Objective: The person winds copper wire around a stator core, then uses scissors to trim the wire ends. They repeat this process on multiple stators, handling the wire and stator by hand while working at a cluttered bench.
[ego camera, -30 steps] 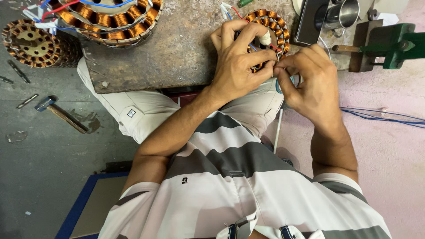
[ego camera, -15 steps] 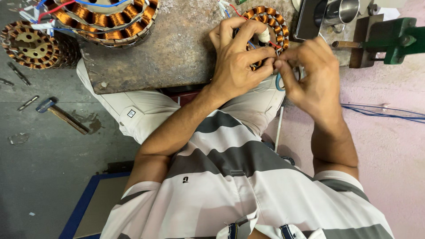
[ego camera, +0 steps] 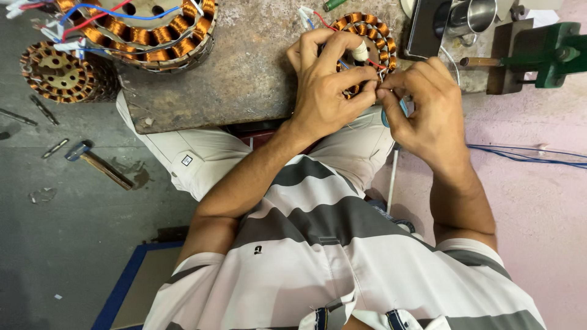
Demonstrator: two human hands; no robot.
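A small round stator with copper windings [ego camera: 374, 32] lies on the worn board [ego camera: 244, 73] in front of me. My left hand [ego camera: 330, 85] rests on it, fingers curled over its near side around a white sleeve and thin red and blue wires [ego camera: 358, 55]. My right hand [ego camera: 422, 110] meets the left at the stator's edge, thumb and forefinger pinched on a wire end. A blue-green object shows under the right palm; what it is cannot be told.
A larger copper-wound stator [ego camera: 147, 30] lies at the board's far left, another [ego camera: 58, 73] on the floor beside it. A hammer [ego camera: 98, 164] and small metal bits lie on the grey floor. A steel cup [ego camera: 471, 18] and green vise [ego camera: 544, 52] stand at right.
Both hands stay at the small stator. The right hand's fingers have closed in against the left hand's fingertips.
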